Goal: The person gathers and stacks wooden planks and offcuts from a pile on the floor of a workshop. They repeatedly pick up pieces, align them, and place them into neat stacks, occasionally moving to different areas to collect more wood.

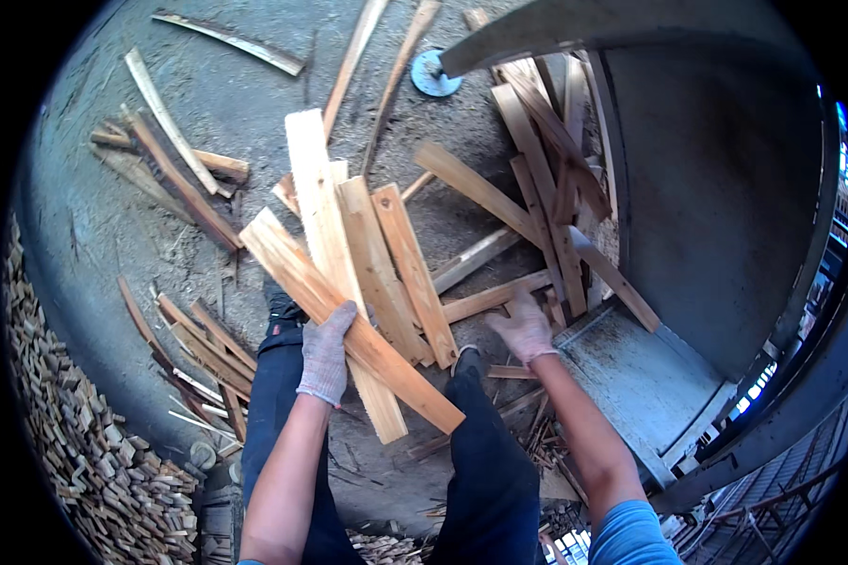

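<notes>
My left hand [328, 356], in a pale knitted work glove, is closed around a wooden board [353, 325] that slants from upper left to lower right. Under it, crossing at an angle, lies a longer pale board [313, 179]; whether my fingers also hold that one I cannot tell. Just beyond my left hand, several more boards rest side by side, among them an orange-brown board [413, 264]. My right hand [526, 331], gloved too, has its thumb and fingers apart beside the end of a short board [495, 298]. Its fingertips are partly hidden.
Loose boards lean in a heap [546, 179] against a grey metal machine housing [716, 207]. A metal ledge [645, 377] juts out at right. Scrap strips [174, 179] litter the floor at left, near a big stack of cut wood [94, 461]. A round metal foot [435, 73] stands at the back.
</notes>
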### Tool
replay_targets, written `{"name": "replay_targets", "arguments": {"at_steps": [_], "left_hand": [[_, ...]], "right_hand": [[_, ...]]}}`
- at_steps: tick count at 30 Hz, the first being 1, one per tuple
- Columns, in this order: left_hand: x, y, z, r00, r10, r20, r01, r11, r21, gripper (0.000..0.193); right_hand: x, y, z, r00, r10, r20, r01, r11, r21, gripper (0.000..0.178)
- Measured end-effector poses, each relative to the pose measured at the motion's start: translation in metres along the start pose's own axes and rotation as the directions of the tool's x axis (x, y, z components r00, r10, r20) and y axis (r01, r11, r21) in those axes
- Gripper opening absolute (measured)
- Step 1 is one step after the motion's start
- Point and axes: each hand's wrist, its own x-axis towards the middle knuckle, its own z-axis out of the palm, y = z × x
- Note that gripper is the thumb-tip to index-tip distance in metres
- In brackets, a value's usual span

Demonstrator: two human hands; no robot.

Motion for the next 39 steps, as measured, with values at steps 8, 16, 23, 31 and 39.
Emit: {"name": "replay_targets", "arguments": {"at_steps": [8, 16, 23, 31, 39], "left_hand": [[0.011, -0.040, 0.014, 0.981, 0.183, -0.071, -0.115, 0.830, 0.546, 0.065], [-0.027, -0.064, 0.056, 0.944, 0.328, 0.043, -0.237, 0.579, 0.780, 0.075], [-0.052, -0.072, 0.082, 0.982, 0.046, 0.183, -0.171, 0.629, 0.759, 0.070], [-0.034, -0.067, 0.072, 0.974, 0.139, 0.179, -0.226, 0.648, 0.727, 0.084], [0.002, 0.013, 0.036, 0.911, 0.379, -0.162, -0.312, 0.891, 0.330, 0.032]], "right_hand": [[0.113, 0.140, 0.007, 0.925, -0.077, -0.372, 0.011, 0.984, -0.176, 0.085], [0.209, 0.095, 0.023, 0.879, 0.083, -0.470, -0.210, 0.951, -0.226, 0.060], [0.171, 0.074, 0.029, 0.864, -0.284, -0.416, 0.075, 0.889, -0.452, 0.030], [0.079, -0.080, 0.005, 0.769, -0.590, -0.245, 0.632, 0.758, 0.159, 0.019], [0.068, -0.102, 0.003, 0.830, -0.520, -0.204, 0.497, 0.520, 0.695, 0.084]]}}
